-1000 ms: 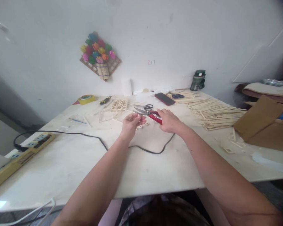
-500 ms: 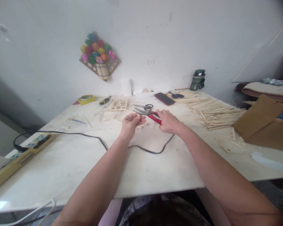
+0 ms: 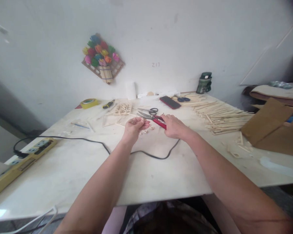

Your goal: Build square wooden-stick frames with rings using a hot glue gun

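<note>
My right hand (image 3: 174,126) is wrapped round the red handles of a pair of pruning shears (image 3: 158,121), whose dark blades point left. Under the blade tips, my left hand (image 3: 134,127) pinches with thumb and forefinger; what sits in the pinch is too small to make out. Several little wooden pieces (image 3: 151,128) lie on the table between the hands. Just behind the shears rests a pair of dark-handled scissors (image 3: 153,110). A small lattice of wooden sticks (image 3: 123,108) lies behind my left hand.
Many thin wooden sticks (image 3: 222,117) spread across the right, near a cardboard box (image 3: 271,126). A phone (image 3: 170,102), yellow tape (image 3: 89,103) and a utility knife (image 3: 108,104) lie farther back. A black cord (image 3: 158,158) runs under my arms from the power strip (image 3: 26,162).
My left hand has shifted slightly left, away from the shears' pivot. My right hand keeps its grip on the shears, almost in the same place.
</note>
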{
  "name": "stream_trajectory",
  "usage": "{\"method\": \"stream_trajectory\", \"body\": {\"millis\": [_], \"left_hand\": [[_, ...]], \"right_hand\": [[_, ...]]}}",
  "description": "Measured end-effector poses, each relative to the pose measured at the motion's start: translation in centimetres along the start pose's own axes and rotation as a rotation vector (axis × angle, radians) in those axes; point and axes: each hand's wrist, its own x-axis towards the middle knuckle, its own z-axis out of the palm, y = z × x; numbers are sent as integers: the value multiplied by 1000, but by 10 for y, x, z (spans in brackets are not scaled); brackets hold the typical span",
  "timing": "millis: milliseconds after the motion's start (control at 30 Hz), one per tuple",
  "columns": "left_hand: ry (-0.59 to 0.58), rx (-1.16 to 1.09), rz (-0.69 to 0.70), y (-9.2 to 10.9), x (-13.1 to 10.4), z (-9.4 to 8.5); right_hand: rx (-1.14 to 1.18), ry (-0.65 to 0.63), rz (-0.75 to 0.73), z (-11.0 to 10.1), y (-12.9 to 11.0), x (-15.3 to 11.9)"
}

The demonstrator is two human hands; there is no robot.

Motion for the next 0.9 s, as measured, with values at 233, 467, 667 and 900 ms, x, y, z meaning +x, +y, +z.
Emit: {"method": "stream_trajectory", "body": {"millis": [233, 467, 667, 900], "left_hand": [[-43, 11, -34, 4, 1, -4], [-7, 11, -69, 5, 3, -4], [25, 16, -89, 2, 3, -5], [40, 52, -125, 0, 3, -6]], "right_hand": [[2, 10, -7, 0, -2, 0], [5, 43, 43, -4, -9, -1], [18, 135, 196, -8, -1, 2], [-40, 143, 336, -3, 37, 10]]}}
